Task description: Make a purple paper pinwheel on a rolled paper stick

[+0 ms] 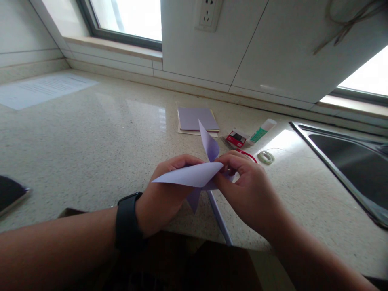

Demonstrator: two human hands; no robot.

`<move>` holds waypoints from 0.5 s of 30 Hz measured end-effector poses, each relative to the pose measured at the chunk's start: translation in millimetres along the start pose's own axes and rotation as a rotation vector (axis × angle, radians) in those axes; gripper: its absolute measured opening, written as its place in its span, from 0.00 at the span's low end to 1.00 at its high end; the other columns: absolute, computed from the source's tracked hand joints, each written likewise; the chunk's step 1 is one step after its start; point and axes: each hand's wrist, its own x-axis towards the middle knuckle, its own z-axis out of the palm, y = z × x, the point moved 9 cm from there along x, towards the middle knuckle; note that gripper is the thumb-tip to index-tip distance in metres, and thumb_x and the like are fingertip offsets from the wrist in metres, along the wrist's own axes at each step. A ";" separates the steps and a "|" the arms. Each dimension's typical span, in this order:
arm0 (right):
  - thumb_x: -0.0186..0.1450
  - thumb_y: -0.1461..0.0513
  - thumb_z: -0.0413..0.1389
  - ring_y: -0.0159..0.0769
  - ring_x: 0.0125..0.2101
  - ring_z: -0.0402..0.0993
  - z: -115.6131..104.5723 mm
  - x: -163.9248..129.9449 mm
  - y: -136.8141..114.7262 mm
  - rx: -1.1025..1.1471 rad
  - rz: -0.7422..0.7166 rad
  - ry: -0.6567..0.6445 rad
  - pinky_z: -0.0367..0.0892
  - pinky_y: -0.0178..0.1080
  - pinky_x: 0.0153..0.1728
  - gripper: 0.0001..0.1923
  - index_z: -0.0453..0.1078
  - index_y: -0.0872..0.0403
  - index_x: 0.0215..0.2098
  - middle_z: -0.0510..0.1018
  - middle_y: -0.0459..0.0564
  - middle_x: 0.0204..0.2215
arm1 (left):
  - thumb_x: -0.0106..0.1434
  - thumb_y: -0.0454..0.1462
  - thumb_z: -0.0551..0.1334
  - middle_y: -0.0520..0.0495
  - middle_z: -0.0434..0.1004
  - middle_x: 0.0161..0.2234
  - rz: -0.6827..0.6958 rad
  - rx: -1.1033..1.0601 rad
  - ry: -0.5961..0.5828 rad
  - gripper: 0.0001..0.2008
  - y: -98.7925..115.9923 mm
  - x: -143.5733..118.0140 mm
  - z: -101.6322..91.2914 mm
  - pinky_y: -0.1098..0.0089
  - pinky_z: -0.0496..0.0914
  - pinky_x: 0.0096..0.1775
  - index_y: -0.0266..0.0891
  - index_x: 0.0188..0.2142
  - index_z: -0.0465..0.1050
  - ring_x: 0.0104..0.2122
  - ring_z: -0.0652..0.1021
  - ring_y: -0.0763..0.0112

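Note:
Between my hands is a purple paper pinwheel (188, 174), its pointed blades spreading up, left and down. My left hand (165, 198) wraps round it from the left, with most of its fingers hidden behind the paper. At the pinwheel's middle, my right hand (247, 190) pinches the folded paper between thumb and fingers. A rolled purple paper stick (218, 218) slants down from under the pinwheel past the counter's front edge; whether it is joined to the pinwheel I cannot tell. Behind my right hand, the red handle of what looks like scissors (249, 155) partly shows.
Beyond my hands lie a stack of purple paper (197, 118), a small red box (236, 138), a glue stick (263, 130) and a roll of tape (266, 157). A metal sink (330, 169) is at right. A printed sheet (45, 91) and a dark object (12, 194) are at left.

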 end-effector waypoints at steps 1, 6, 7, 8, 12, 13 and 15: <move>0.61 0.67 0.60 0.35 0.31 0.69 -0.6 -0.2 -0.5 -0.011 -0.007 0.006 0.63 0.39 0.32 0.04 0.76 0.53 0.31 0.76 0.47 0.30 | 0.61 0.40 0.72 0.48 0.85 0.38 0.001 -0.008 0.003 0.08 -0.1 0.2 -0.2 0.72 0.73 0.36 0.42 0.40 0.82 0.36 0.81 0.68; 0.61 0.67 0.60 0.36 0.32 0.69 -1.3 -1.1 -1.1 -0.045 -0.016 0.018 0.63 0.39 0.33 0.04 0.76 0.52 0.32 0.76 0.47 0.31 | 0.60 0.42 0.72 0.47 0.85 0.37 -0.007 -0.014 0.017 0.10 -1.3 1.0 -0.9 0.70 0.74 0.37 0.41 0.39 0.82 0.36 0.81 0.65; 0.62 0.67 0.60 0.36 0.32 0.69 -1.2 -1.3 -1.2 -0.048 -0.018 0.018 0.63 0.40 0.33 0.04 0.76 0.52 0.32 0.76 0.47 0.31 | 0.60 0.42 0.72 0.47 0.85 0.37 -0.002 -0.006 0.026 0.10 -0.6 0.8 -1.6 0.70 0.74 0.37 0.41 0.39 0.82 0.36 0.81 0.65; 0.62 0.67 0.60 0.36 0.32 0.69 -1.0 -1.7 -1.4 -0.051 -0.023 0.017 0.63 0.40 0.33 0.04 0.76 0.52 0.32 0.76 0.47 0.31 | 0.60 0.42 0.72 0.47 0.85 0.37 0.000 0.004 0.033 0.10 0.2 0.6 -2.3 0.70 0.74 0.37 0.41 0.39 0.82 0.35 0.81 0.66; 0.62 0.68 0.60 0.37 0.34 0.70 -1.5 -3.4 -1.6 -0.061 -0.047 0.028 0.64 0.41 0.35 0.04 0.75 0.52 0.33 0.76 0.47 0.32 | 0.61 0.39 0.72 0.49 0.84 0.37 0.010 0.013 0.016 0.07 4.2 -0.1 -0.7 0.72 0.73 0.37 0.42 0.39 0.82 0.36 0.81 0.68; 0.62 0.68 0.61 0.37 0.34 0.71 -1.7 -3.7 -1.6 -0.060 -0.053 0.032 0.65 0.41 0.36 0.04 0.75 0.52 0.33 0.76 0.47 0.33 | 0.61 0.39 0.72 0.50 0.84 0.36 0.012 0.005 0.009 0.06 4.9 0.0 0.2 0.73 0.73 0.37 0.42 0.39 0.82 0.35 0.81 0.69; 0.62 0.68 0.61 0.37 0.35 0.71 -2.5 -4.3 -2.4 -0.054 -0.067 0.045 0.65 0.41 0.36 0.05 0.75 0.52 0.33 0.76 0.47 0.33 | 0.61 0.39 0.72 0.50 0.85 0.36 0.015 -0.022 0.010 0.06 5.5 0.3 0.7 0.73 0.73 0.37 0.43 0.38 0.82 0.35 0.81 0.69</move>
